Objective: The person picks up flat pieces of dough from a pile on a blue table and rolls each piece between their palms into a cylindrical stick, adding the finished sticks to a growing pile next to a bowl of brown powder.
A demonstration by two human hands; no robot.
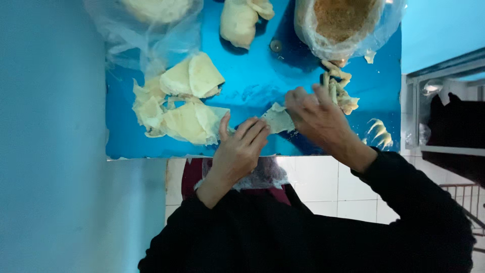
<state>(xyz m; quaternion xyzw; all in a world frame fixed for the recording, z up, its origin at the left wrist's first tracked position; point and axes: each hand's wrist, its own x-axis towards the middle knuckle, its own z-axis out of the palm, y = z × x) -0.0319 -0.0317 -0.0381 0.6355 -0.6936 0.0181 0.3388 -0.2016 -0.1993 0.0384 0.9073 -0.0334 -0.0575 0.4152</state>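
Both hands meet on one small thin sheet of dough (277,119), near the front edge of the shiny blue table (252,86). The left hand (236,151) has its fingers bent over the sheet's left side and presses it down, with the thumb sticking up. The right hand (316,119) comes in from the right and pinches the sheet's other side with curled fingers. So both hands are closed on that same sheet, which looks half folded and not finished.

Just behind the right hand, toward the right edge of the table, lies a small pile of rolled pieces (339,88). They look like sheets that are already done. A few more curled ones (380,132) sit near the front right corner.

On the left side of the table there is a loose heap of flat sheets (179,108), pale yellow and folded over each other. These look like the ones still waiting, and there are many.

At the back edge sits a clear bag of brown crumbs (341,20). Beside it is a lump of dough (241,20), and another plastic bag (151,20) with something pale in it is in the back left corner.

My guess is that a little is done and a lot is left.
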